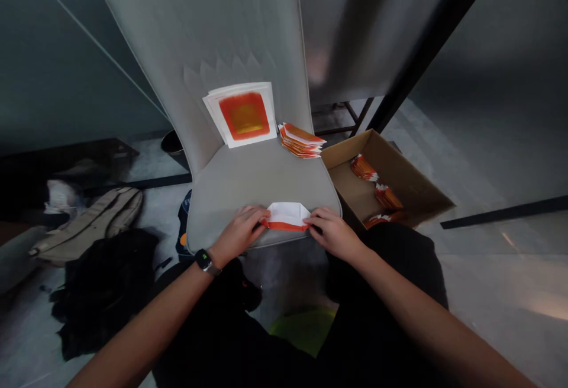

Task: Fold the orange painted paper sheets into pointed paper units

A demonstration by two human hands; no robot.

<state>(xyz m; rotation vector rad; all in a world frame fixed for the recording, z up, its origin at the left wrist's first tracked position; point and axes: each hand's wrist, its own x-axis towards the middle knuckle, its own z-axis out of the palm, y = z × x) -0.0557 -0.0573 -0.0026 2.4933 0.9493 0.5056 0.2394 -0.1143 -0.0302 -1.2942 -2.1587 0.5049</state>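
Observation:
A partly folded sheet of joss paper point(286, 215), white with an orange strip along its near edge, lies at the front of the grey chair seat point(239, 178). My left hand point(242, 229) pinches its left end, and my right hand point(332, 231) pinches its right end. Flat square sheets point(245, 116) with an orange and gold patch lean against the chair's backrest. To their right, a stack of folded orange-and-white papers point(302, 141) rests at the seat's right edge.
A cardboard box point(417, 190) with several bundles of folded papers stands right of the chair. On the floor at left lie a beige backpack point(95, 222) and black cloth point(106, 287). A dark bin point(174, 146) is behind the seat's left side.

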